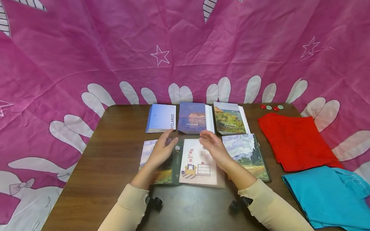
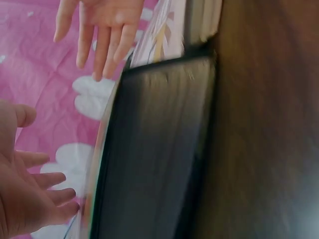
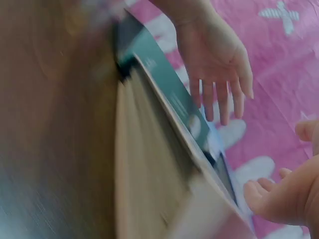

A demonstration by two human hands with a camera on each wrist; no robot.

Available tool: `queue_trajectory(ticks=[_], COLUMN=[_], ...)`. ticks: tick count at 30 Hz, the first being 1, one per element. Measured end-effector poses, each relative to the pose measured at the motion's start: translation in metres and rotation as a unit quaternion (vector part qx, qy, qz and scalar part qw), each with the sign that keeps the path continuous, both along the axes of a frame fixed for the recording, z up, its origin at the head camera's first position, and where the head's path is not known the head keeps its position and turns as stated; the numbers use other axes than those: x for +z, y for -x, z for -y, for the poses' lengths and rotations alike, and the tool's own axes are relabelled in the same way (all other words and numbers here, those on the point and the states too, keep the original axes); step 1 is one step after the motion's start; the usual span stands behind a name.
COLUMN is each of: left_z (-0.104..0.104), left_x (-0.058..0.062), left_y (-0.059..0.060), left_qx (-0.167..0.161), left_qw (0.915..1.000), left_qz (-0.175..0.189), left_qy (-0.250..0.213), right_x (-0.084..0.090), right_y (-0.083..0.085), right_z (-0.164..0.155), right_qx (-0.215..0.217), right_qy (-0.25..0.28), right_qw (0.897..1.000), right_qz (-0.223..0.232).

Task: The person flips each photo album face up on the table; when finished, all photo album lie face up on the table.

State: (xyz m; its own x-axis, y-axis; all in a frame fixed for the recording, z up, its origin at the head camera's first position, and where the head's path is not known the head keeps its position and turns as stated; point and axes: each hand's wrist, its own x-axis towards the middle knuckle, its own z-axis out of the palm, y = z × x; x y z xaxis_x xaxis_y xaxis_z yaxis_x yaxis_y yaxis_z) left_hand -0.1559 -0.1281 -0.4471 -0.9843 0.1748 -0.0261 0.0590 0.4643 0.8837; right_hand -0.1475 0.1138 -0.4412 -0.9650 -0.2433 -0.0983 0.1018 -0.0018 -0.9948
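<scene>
My left hand [image 1: 162, 151] hovers over the front-left photo album [image 1: 177, 166], which has a landscape cover and a dark green strip. Over the upper right part of the cream album [image 1: 199, 179], with furniture drawn on it, is my right hand [image 1: 216, 150]. Both hands hold nothing; their palms face each other, with fingers loosely extended, as the left wrist view also shows. Right of the cream album lies another landscape album [image 1: 244, 150]. Behind them, a blue Polaroid album [image 1: 161, 117], a sea-cliff album [image 1: 192, 114] and a garden-picture album [image 1: 229, 120] form a back row.
A folded red cloth [image 1: 297, 141] lies at the right, with a teal cloth [image 1: 326, 195] nearer me. Several small red and pale green discs, one red disc [image 1: 263, 106] among them, lie at the table's [image 1: 110, 157] far edge. A pink printed cloth [image 1: 121, 41] hangs behind.
</scene>
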Motion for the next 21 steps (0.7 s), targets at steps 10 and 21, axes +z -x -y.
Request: queue_trajectory(ticks=[10, 21], left_z=[0.054, 0.086], left_x=[-0.009, -0.018], left_y=[-0.038, -0.06], left_qx=[0.077, 0.114], left_qw=[0.9961, 0.9912], left_qz=[0.006, 0.068], left_qy=[0.043, -0.003], right_x=[-0.007, -0.018], right_y=[-0.025, -0.043], right_z=[0.042, 0.075], right_qx=[0.08, 0.171], right_qy=[-0.035, -0.048], right_qw=[0.996, 0.982], right_qz=[0.027, 0.058])
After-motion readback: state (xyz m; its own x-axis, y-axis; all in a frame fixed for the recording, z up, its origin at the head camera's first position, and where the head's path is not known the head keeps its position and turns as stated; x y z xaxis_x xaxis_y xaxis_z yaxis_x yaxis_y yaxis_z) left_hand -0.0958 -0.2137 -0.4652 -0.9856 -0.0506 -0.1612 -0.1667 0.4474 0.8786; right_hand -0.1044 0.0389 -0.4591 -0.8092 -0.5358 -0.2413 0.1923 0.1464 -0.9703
